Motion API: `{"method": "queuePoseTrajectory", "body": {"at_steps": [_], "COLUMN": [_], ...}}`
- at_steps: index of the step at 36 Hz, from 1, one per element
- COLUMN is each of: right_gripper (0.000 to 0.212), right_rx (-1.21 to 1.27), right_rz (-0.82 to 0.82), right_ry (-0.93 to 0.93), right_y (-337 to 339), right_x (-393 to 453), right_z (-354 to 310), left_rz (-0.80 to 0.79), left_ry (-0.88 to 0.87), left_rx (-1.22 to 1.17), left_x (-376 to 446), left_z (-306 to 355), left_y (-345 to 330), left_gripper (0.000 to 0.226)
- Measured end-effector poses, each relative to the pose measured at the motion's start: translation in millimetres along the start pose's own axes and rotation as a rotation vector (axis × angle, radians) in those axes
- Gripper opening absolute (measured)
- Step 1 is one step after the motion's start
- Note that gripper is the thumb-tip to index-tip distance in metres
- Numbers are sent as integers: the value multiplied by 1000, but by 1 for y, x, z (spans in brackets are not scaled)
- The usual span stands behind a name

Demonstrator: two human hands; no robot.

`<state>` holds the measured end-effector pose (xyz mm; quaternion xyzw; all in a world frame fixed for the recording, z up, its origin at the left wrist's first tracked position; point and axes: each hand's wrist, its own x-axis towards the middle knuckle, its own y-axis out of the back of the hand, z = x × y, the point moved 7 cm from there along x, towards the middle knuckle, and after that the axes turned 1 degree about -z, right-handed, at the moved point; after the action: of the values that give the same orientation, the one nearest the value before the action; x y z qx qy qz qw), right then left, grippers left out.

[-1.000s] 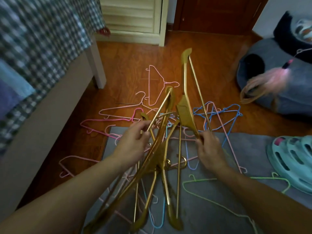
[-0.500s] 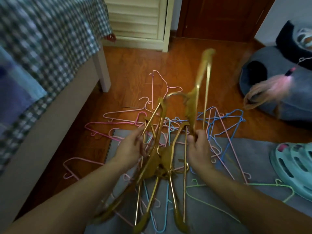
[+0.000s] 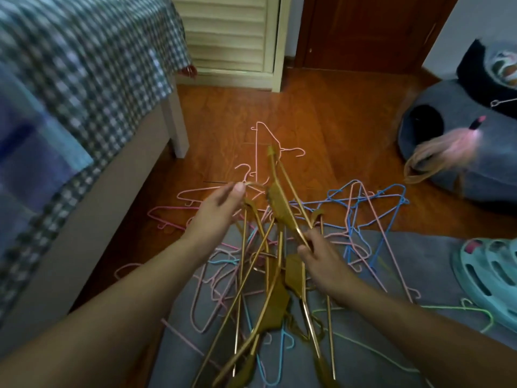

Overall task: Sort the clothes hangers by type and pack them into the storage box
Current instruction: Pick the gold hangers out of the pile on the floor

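My left hand (image 3: 221,208) pinches the hook of a gold hanger (image 3: 279,203) between thumb and fingers, up above the heap. My right hand (image 3: 321,259) grips the lower arm of that same gold hanger, fingers curled round the bar, so it stands tilted with its far tip pointing toward the door (image 3: 363,32). Under my wrists a bundle of gold hangers (image 3: 268,303) lies crossed and tangled on the grey mat (image 3: 391,359). Pink wire hangers (image 3: 260,152) are scattered on the wood floor (image 3: 335,121) ahead and to the left, blue ones (image 3: 372,197) lie to the right, and a green one (image 3: 461,317) rests on the mat near my right forearm. The bed (image 3: 70,93) runs along my left. I see no storage box here.
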<state>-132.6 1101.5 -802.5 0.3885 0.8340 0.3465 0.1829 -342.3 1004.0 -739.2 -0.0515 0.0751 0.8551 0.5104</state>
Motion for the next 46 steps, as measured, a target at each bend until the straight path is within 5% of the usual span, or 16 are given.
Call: {"method": "queuePoseTrajectory", "body": {"at_steps": [5, 10, 16, 21, 24, 29, 35, 38, 41, 46], "right_gripper": [9, 4, 5, 7, 11, 22, 33, 43, 47, 14], "right_rx": [-148, -188, -43, 109, 117, -117, -571, -524, -322, -373], "right_rz": [-136, -93, -120, -176, -283, -395, -255, -42, 134, -255], "right_ry": [105, 121, 117, 94, 114, 158, 324, 294, 29, -289], "right_y": [-21, -29, -31, -7, 16, 43, 51, 50, 42, -11], "right_x": [-8, -13, -9, 12, 19, 26, 51, 57, 63, 41], "right_z": [-24, -40, -45, -39, -46, -60, -74, -70, -39, 30], "left_rz": [67, 301, 252, 1, -95, -92, -64, -55, 37, 217], "left_ry": [30, 354, 342, -29, -318, -450, -397, -290, -156, 36], "left_rx": [-9, -492, -502, 237, 645, 892, 540, 401, 362, 92], "left_x": [-4, -9, -11, -4, -7, -13, -30, -26, -16, -8], "left_z": [5, -14, 8, 29, 40, 55, 78, 86, 78, 38], "left_y": [9, 28, 33, 43, 35, 23, 6, 6, 16, 39], "left_gripper": [38, 32, 32, 49, 16, 20, 26, 27, 29, 23]}}
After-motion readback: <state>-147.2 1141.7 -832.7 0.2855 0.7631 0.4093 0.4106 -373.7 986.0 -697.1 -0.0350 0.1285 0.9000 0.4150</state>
